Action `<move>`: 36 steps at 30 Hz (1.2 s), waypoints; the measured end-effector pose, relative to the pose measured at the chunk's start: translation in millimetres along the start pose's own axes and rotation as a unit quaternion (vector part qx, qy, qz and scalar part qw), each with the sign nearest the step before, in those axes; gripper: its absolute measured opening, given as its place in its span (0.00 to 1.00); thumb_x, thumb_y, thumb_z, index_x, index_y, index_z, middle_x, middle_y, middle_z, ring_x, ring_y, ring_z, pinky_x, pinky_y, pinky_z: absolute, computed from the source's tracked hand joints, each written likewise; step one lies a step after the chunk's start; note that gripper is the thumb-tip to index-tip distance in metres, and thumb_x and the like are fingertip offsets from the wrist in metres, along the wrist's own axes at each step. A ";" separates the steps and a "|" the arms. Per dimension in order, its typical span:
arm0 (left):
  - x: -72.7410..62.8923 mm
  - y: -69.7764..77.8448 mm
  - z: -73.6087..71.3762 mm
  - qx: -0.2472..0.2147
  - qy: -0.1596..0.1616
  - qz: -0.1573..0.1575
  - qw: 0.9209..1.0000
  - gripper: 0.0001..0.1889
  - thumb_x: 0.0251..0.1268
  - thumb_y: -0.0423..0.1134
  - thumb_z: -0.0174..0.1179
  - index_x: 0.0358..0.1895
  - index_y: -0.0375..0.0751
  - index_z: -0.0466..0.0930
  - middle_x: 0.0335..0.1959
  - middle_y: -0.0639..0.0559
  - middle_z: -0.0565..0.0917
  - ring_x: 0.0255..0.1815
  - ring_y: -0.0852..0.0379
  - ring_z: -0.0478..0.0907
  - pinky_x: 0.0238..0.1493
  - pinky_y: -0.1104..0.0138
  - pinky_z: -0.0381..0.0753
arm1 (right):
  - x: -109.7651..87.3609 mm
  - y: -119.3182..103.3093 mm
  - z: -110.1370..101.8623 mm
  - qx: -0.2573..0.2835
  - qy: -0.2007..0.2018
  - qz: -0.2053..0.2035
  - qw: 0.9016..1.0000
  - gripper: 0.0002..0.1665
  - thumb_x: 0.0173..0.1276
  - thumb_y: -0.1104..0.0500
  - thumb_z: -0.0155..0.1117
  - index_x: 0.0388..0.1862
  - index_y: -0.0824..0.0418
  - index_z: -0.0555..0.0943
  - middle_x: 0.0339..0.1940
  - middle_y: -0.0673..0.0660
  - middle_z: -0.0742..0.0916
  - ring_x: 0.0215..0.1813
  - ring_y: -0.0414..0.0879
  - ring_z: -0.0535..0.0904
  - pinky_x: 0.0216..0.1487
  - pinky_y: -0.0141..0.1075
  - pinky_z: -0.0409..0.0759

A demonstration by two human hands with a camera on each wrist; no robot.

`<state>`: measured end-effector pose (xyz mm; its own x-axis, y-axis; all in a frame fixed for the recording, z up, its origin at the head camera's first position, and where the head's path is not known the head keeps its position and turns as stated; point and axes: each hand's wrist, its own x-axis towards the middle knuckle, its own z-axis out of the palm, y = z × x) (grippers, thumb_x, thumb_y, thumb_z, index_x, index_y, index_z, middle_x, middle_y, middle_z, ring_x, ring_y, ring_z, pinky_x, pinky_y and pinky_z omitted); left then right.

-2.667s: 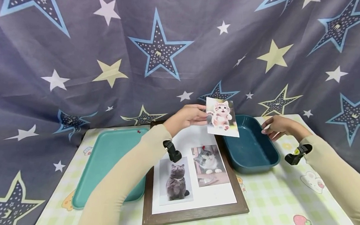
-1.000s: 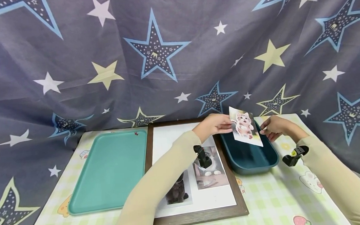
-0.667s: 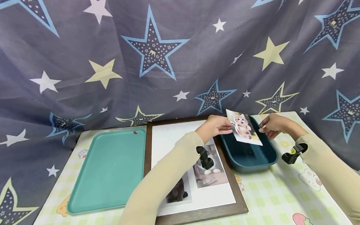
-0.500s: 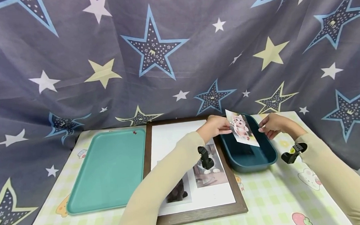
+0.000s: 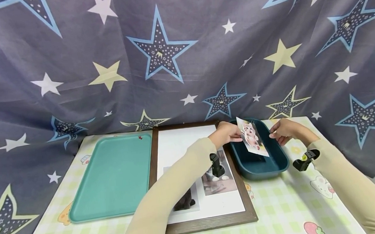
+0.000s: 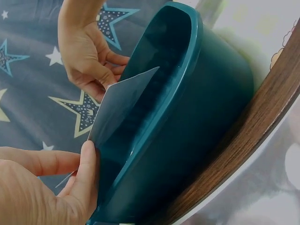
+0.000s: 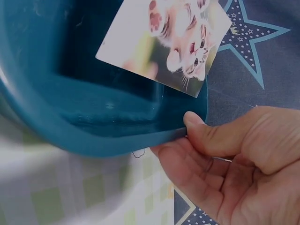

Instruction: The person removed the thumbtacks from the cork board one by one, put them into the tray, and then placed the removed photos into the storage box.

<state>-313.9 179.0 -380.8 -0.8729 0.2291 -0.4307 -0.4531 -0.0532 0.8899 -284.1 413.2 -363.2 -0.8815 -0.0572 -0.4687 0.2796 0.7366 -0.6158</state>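
A glossy photo of a kitten (image 5: pixel 251 135) hangs tilted over the dark teal bin (image 5: pixel 277 158) in the head view. My left hand (image 5: pixel 227 133) pinches the photo by its left edge between thumb and fingers. From the left wrist view, the photo's plain back (image 6: pixel 123 105) faces me, angled down into the bin's opening. On the bin's far right side, my right hand (image 5: pixel 285 130) grips the rim, thumb inside and fingers under the outside, as the right wrist view shows (image 7: pixel 220 159).
Left of the bin lies a brown-framed white board (image 5: pixel 209 220) bearing two cat photos, partly covered by my left sleeve. A light teal tray (image 5: pixel 112 181) with a small red piece (image 5: pixel 140 137) on its far edge lies further left. A starry curtain (image 5: pixel 180 96) hangs behind the checked tablecloth (image 5: pixel 284 203).
My left hand has carried the kitten photo from above the board rightward over the bin, then lowered and tilted it slightly toward the opening. My right hand stays at the bin's rim.
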 end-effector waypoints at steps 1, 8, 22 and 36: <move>0.0 -0.5 0.9 0.003 0.002 -0.001 1.000 0.21 0.56 0.11 0.58 0.55 0.18 0.75 0.34 0.37 0.80 0.31 0.46 0.80 0.54 0.53 0.88 | 0.3 0.1 0.2 -0.001 0.000 0.001 1.000 0.28 0.75 0.64 0.62 0.64 0.84 0.67 0.25 0.56 0.82 0.27 0.44 0.81 0.34 0.40 0.89; -0.5 -2.1 3.4 0.015 0.013 -0.002 1.000 0.23 0.55 0.11 0.56 0.58 0.17 0.73 0.38 0.33 0.82 0.37 0.44 0.83 0.53 0.54 0.88 | 1.5 -2.6 1.0 -0.009 0.004 -0.005 1.000 0.28 0.75 0.64 0.62 0.63 0.83 0.69 0.26 0.56 0.83 0.27 0.45 0.82 0.35 0.41 0.90; -6.1 -8.9 10.4 0.038 0.015 0.013 0.999 0.23 0.52 0.09 0.54 0.56 0.16 0.73 0.27 0.43 0.74 0.25 0.53 0.75 0.54 0.52 0.88 | 1.5 0.5 2.8 -0.007 0.007 -0.002 1.000 0.27 0.75 0.63 0.63 0.62 0.83 0.69 0.24 0.55 0.83 0.26 0.43 0.82 0.34 0.41 0.90; -1.6 -9.3 16.1 0.061 -0.031 -0.013 0.998 0.31 0.54 0.09 0.54 0.65 0.19 0.65 0.50 0.29 0.78 0.40 0.41 0.82 0.56 0.52 0.87 | 2.9 0.0 -1.7 -0.011 0.004 0.003 1.000 0.25 0.76 0.64 0.62 0.62 0.82 0.70 0.24 0.55 0.82 0.26 0.43 0.82 0.34 0.41 0.90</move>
<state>-305.4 194.8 -386.0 -0.8464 0.2883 -0.4478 -0.4476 0.0708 0.8914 -287.4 414.1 -363.5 -0.8831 -0.0464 -0.4669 0.2768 0.7521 -0.5982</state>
